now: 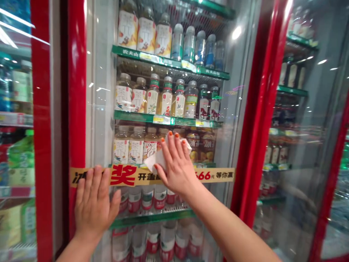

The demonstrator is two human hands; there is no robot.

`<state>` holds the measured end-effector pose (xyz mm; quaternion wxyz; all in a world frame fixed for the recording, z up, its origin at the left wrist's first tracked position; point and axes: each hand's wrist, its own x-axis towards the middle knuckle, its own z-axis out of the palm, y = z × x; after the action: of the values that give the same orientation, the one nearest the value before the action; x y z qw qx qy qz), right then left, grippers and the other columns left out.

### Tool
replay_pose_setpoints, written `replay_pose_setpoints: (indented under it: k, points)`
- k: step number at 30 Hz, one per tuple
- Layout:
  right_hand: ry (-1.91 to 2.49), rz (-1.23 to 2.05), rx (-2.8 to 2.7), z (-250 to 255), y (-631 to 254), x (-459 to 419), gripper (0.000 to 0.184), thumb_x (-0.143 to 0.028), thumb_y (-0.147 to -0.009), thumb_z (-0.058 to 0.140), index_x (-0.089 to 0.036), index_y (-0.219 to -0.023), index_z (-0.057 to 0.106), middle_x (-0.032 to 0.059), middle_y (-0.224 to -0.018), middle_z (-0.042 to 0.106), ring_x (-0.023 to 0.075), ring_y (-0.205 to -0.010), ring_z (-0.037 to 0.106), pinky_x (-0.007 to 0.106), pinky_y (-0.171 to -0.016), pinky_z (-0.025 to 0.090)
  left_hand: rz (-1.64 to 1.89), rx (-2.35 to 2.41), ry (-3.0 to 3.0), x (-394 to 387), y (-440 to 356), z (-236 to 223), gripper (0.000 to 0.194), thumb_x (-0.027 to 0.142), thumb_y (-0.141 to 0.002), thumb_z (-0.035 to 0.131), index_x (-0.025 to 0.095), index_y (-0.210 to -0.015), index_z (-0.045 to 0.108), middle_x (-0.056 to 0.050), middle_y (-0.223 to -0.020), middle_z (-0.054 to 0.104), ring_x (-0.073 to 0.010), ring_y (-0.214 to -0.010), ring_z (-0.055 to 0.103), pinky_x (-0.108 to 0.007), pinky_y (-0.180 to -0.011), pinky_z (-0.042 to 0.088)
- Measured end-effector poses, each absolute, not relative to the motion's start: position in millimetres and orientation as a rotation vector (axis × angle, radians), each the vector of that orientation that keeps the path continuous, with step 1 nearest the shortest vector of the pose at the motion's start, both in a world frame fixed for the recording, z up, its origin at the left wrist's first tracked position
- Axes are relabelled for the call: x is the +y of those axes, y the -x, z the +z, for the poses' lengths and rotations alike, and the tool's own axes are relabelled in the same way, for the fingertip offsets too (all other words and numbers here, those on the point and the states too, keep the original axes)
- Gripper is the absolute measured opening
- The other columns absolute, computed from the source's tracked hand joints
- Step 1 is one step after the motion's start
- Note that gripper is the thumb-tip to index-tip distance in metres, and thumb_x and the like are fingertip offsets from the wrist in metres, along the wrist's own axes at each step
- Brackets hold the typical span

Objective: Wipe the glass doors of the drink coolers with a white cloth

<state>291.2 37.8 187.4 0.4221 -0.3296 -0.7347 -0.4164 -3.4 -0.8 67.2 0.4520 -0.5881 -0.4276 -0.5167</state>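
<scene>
My right hand (176, 163) presses a white cloth or tissue (158, 159) flat against the glass door (100, 109) of a drinks fridge, fingers stretched out over it. My left hand (94, 203) lies flat and open on the same glass lower left, beside the red door frame (76, 91). A yellow sticker band (131, 175) with red and black characters runs across the glass between both hands.
Behind the glass, green-edged shelves (169, 62) hold rows of tea and water bottles (152, 98). Another red-framed glass door (297, 127) stands to the right, a further fridge (19, 145) with bottles to the left.
</scene>
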Motion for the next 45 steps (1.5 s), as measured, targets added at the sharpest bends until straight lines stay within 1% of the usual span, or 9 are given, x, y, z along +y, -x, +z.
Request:
replay_pose_setpoints:
  k: [7,9,13,20,26,29,35,41,45]
  points:
    - [1.124,-0.782,-1.196,175,-384,63,0.102,-0.056,-0.114,0.043,-0.019,-0.176,-0.029,0.0308,-0.187,-0.009,0.0528,-0.174,0.003,0.096,-0.123,0.022,-1.317,-1.111,1.451,0,0,63,0.087,0.037,-0.104,0.061,0.026,-0.179,0.018,-0.006,-0.188,0.018,-0.0303,-0.176,0.017,-0.054,-0.149,0.013]
    - [1.088,-0.789,-1.296,165,-327,55,0.099,-0.049,-0.115,0.043,-0.015,-0.176,-0.027,0.0296,-0.188,-0.006,0.0483,-0.176,0.003,0.090,-0.130,0.022,-1.346,-1.140,1.474,0,2,61,0.086,0.043,-0.106,0.058,0.033,-0.179,0.016,-0.001,-0.189,0.015,-0.0358,-0.175,0.019,-0.065,-0.146,0.015]
    - [0.931,-0.878,-1.801,125,-225,32,0.104,-0.062,-0.111,0.048,-0.008,-0.180,-0.006,0.0265,-0.188,0.010,0.0428,-0.177,0.009,0.072,-0.137,0.032,-1.379,-1.184,1.539,-1,8,60,0.079,0.052,-0.107,0.050,0.043,-0.178,0.014,0.008,-0.189,0.011,-0.0435,-0.173,0.022,-0.077,-0.139,0.017]
    - [1.381,-0.562,-1.181,81,-341,44,0.098,-0.060,-0.116,0.034,-0.010,-0.176,-0.025,0.0330,-0.186,-0.012,0.0504,-0.175,-0.006,0.087,-0.132,0.018,-1.315,-1.096,1.478,2,3,60,0.086,0.048,-0.105,0.055,0.022,-0.179,0.019,-0.009,-0.189,0.017,-0.0286,-0.177,0.012,-0.057,-0.147,0.009]
    - [1.100,-0.815,-1.638,52,-209,14,0.099,-0.059,-0.113,0.043,-0.005,-0.180,-0.005,0.0238,-0.190,0.003,0.0363,-0.177,-0.014,0.068,-0.141,0.022,-1.240,-1.040,1.525,-2,8,64,0.086,0.039,-0.106,0.058,0.014,-0.178,0.018,-0.012,-0.189,0.014,-0.0215,-0.178,0.005,-0.045,-0.147,0.003]
    - [1.100,-0.812,-1.726,37,-225,12,0.102,-0.060,-0.111,0.051,-0.010,-0.181,-0.003,0.0216,-0.190,0.009,0.0389,-0.178,-0.006,0.068,-0.140,0.024,-1.232,-1.033,1.523,-2,9,64,0.085,0.038,-0.106,0.057,0.015,-0.178,0.018,-0.012,-0.189,0.014,-0.0211,-0.178,0.005,-0.046,-0.147,0.003]
    - [1.382,-0.502,-1.102,34,-342,38,0.087,-0.051,-0.118,0.028,-0.027,-0.174,-0.034,0.0213,-0.188,-0.021,0.0515,-0.175,-0.008,0.095,-0.125,0.019,-1.252,-1.095,1.500,0,4,58,0.089,0.045,-0.106,0.057,0.016,-0.179,0.015,-0.012,-0.189,0.012,-0.0235,-0.178,0.003,-0.053,-0.147,0.004]
    - [1.232,-0.665,-1.582,49,-206,7,0.096,-0.047,-0.113,0.043,-0.004,-0.179,-0.012,0.0267,-0.189,-0.002,0.0395,-0.177,-0.011,0.073,-0.138,0.024,-1.220,-1.119,1.545,-2,13,55,0.090,0.041,-0.105,0.058,0.019,-0.179,0.012,-0.012,-0.190,0.010,-0.0258,-0.178,0.003,-0.059,-0.147,0.005]
    - [1.374,-0.594,-1.429,56,-290,23,0.090,-0.046,-0.115,0.037,-0.008,-0.179,-0.015,0.0321,-0.187,0.004,0.0437,-0.177,0.002,0.076,-0.134,0.026,-1.292,-1.123,1.558,3,16,50,0.091,0.044,-0.104,0.059,0.021,-0.179,0.015,-0.013,-0.190,0.011,-0.0344,-0.178,0.006,-0.071,-0.144,0.011]
